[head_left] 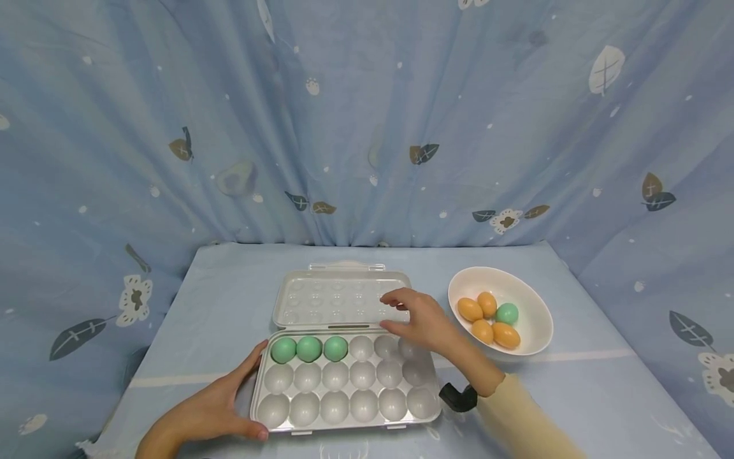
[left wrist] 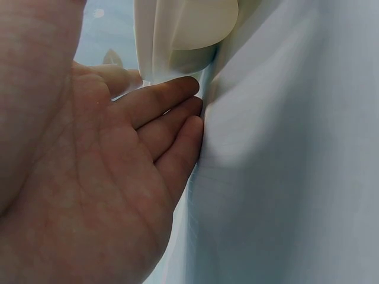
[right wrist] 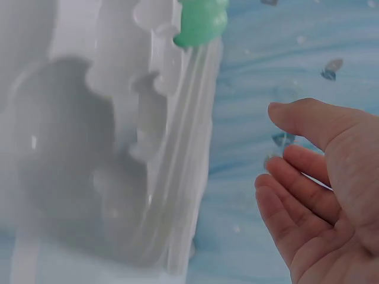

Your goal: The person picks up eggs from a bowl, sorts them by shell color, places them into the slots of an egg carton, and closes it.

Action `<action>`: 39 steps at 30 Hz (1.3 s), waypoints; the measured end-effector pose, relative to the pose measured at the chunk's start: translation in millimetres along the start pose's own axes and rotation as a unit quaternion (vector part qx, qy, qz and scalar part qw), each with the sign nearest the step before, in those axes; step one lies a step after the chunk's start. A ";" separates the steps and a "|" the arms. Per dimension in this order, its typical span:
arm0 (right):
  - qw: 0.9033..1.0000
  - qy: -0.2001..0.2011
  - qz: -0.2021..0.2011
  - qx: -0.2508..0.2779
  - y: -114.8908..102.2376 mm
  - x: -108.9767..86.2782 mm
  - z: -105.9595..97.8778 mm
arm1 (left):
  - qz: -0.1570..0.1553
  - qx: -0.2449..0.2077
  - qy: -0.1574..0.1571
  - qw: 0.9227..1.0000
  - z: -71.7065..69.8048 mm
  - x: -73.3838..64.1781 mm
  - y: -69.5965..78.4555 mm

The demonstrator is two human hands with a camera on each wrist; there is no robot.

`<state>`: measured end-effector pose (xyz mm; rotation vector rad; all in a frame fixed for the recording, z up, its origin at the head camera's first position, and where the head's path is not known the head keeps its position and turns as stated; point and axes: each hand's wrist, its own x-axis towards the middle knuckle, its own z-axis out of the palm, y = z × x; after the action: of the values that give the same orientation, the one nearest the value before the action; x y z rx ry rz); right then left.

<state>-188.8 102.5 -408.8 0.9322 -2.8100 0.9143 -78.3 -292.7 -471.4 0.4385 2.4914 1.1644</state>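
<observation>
**While the left hand [head_left: 212, 405] braces the egg box [head_left: 350, 389], the right hand [head_left: 415, 319] hovers empty**

Where the space ahead of both hands ends, a leaf-printed blue curtain [head_left: 355, 115] hangs; below them spreads a cloth-covered bench [head_left: 212, 319]. Between the hands sits the white plastic egg box, three rows of six cups, its lid [head_left: 344, 299] folded back on the side away from the person, which leaves every cup reachable from above. Just to the right of the right hand stands a white bowl [head_left: 533, 312], probably set there for a short reach.

The left hand rests at the box's left end with fingers extended and thumb at the near corner, seemingly to stop it sliding. The right hand hangs over the hinge side, fingers loosely bent, thumb apart, nothing in its grasp.

Three green toy eggs [head_left: 309, 349] fill back-row cups, starting just beside the left hand's fingertips; the hollows keep such round shapes from rolling. In the bowl, beyond the right wrist, lie four yellow toy eggs [head_left: 469, 309] and a lone green one [head_left: 507, 313], gathered by its sloping wall.
</observation>
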 end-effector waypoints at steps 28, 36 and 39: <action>0.990 0.040 0.123 -0.049 71.4 -59.0 -81.6 | 0.029 -0.007 0.009 1.000 -1.3 -3.8 1.4; 0.984 0.044 0.147 -0.089 89.6 -75.4 -97.7 | 0.025 -0.015 0.005 1.000 -2.1 -4.4 3.5; 0.983 0.043 0.156 -0.089 95.3 -80.8 -102.0 | 0.021 -0.023 0.001 1.000 -2.6 -4.7 3.5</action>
<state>-190.1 262.9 -391.8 0.4265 -2.9508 0.6914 -74.9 -294.3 -466.3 0.4803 2.4635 1.2361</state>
